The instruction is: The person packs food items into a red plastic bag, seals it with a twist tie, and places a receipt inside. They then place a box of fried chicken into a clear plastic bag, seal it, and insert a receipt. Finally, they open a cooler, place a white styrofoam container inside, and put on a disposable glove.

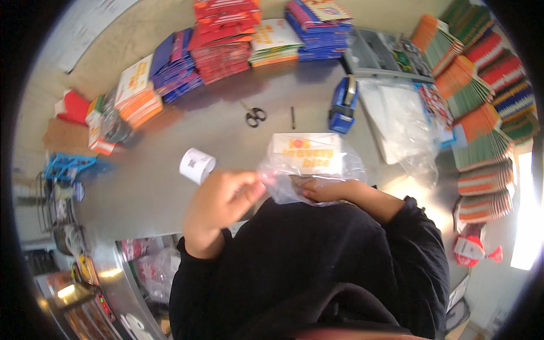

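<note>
A white box with orange and yellow lettering [307, 153] lies inside a clear plastic bag [282, 189] at the metal table's near edge. My left hand [227, 195] pinches the bag's left edge between thumb and fingers; it is somewhat blurred. My right hand [325, 190] reaches into the bag's mouth, just below the box, and its fingers are partly covered by plastic. Whether those fingers grip anything is hidden. Left of the box, a curled white paper slip [196, 165] stands on the table beside my left hand.
Black-handled scissors [256, 117], a dark pen [293, 117] and a blue tape dispenser [343, 104] lie beyond the box. Clear bags [399, 123] are at the right. Stacks of folded cartons [221, 59] line the back and right sides, with a grey divided tray [378, 53] at the back right.
</note>
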